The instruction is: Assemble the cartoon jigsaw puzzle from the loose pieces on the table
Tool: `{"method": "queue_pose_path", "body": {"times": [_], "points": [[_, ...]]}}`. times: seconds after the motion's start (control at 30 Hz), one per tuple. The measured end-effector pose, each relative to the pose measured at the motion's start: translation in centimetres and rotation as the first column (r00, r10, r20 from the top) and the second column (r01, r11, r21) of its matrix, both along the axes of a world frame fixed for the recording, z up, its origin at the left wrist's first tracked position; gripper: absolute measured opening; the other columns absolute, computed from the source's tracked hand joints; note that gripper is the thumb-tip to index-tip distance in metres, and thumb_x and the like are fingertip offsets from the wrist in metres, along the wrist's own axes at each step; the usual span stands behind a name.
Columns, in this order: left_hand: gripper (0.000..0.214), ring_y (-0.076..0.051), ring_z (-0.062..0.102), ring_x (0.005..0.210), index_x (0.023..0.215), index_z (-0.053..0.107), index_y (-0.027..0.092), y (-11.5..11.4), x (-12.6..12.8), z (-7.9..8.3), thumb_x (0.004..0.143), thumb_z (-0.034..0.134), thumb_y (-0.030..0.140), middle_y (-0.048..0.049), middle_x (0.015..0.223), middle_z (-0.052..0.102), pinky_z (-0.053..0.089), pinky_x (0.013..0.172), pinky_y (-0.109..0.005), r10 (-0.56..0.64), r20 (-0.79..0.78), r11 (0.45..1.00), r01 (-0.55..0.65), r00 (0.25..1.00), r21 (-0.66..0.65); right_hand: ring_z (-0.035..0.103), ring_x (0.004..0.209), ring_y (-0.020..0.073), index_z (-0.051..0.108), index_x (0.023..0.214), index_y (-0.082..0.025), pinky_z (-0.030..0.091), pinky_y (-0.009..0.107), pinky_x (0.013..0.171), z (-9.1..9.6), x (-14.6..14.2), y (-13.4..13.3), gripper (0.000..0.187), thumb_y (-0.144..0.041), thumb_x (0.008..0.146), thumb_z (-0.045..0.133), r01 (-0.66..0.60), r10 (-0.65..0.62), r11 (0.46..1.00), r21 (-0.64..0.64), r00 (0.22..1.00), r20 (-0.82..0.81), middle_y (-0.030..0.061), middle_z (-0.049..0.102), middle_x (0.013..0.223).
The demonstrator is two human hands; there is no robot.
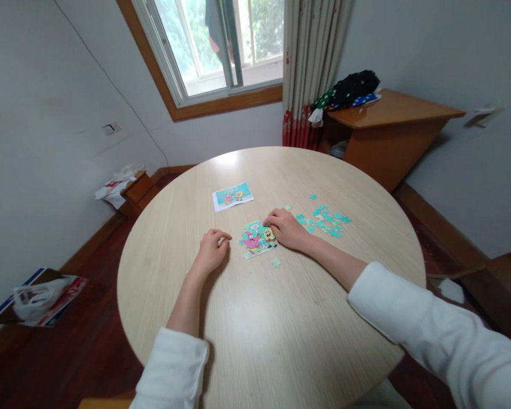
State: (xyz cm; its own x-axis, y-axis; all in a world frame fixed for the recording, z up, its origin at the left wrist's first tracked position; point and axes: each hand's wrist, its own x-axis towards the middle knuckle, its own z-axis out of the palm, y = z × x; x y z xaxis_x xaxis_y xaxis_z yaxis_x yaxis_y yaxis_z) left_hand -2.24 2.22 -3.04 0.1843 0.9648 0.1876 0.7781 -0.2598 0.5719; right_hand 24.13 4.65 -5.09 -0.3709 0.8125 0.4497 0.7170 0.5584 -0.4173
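A partly assembled jigsaw puzzle with a pink starfish and a yellow sponge character lies on the round table. My right hand reaches over its upper right edge, fingers bent together and tips down on a puzzle piece there, which they mostly cover. To the left of the puzzle, apart from it, my left hand rests on the tabletop, loosely curved, index finger stretched out and nothing visible in it. One loose pale green piece is just below the puzzle.
Several loose teal pieces are scattered right of my right hand. A printed reference picture lies behind the puzzle. Beyond the table stand a wooden desk with cloth on it, a curtain and a window.
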Motion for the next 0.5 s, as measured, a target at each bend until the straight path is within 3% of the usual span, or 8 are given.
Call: {"method": "queue_pose_path", "body": {"times": [0.5], "points": [[0.023, -0.022, 0.060, 0.091, 0.089, 0.073, 0.018, -0.04, 0.00, 0.13, 0.083, 0.051, 0.018, -0.0078, 0.096, 0.062, 0.047, 0.095, -0.041, -0.006, -0.010, 1.000, 0.005, 1.000, -0.014, 0.058, 0.094, 0.0215, 0.075, 0.092, -0.018, 0.044, 0.038, 0.087, -0.07, 0.02, 0.01, 0.030, -0.006, 0.086, 0.048, -0.006, 0.006, 1.000, 0.010, 1.000, 0.002, 0.0095, 0.067, 0.096]]}}
